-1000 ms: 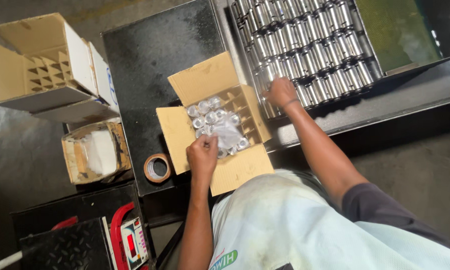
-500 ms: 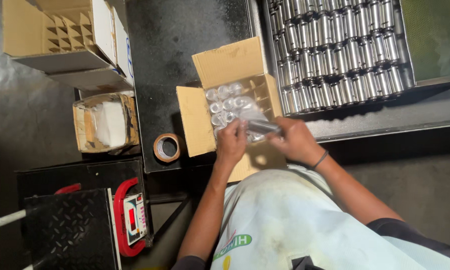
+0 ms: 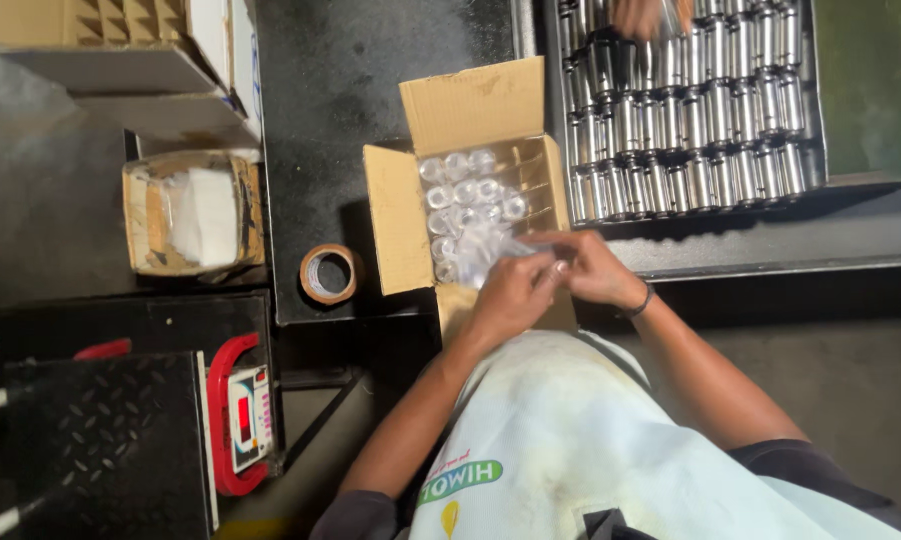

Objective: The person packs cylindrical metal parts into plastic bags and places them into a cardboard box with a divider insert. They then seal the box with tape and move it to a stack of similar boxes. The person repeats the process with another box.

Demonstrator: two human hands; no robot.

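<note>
Both sets of fingers pinch a clear plastic-wrapped piece point(image 3: 492, 252) at the near edge of the open cardboard box point(image 3: 395, 225), left hand point(image 3: 510, 295) and right hand point(image 3: 585, 268) touching over it. Both forearms reach forward from the body. The box holds shiny round-topped cylinders; a tape roll point(image 3: 328, 273) lies left, a tray of metal cylinders point(image 3: 690, 120) right.

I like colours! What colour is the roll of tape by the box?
Brown, roll of tape, seen from the head view.

Dim overhead view, dark corners, glare on the rows of shiny metal cylinders point(image 3: 690, 130), soft motion blur on both hands, grainy shadows
</note>
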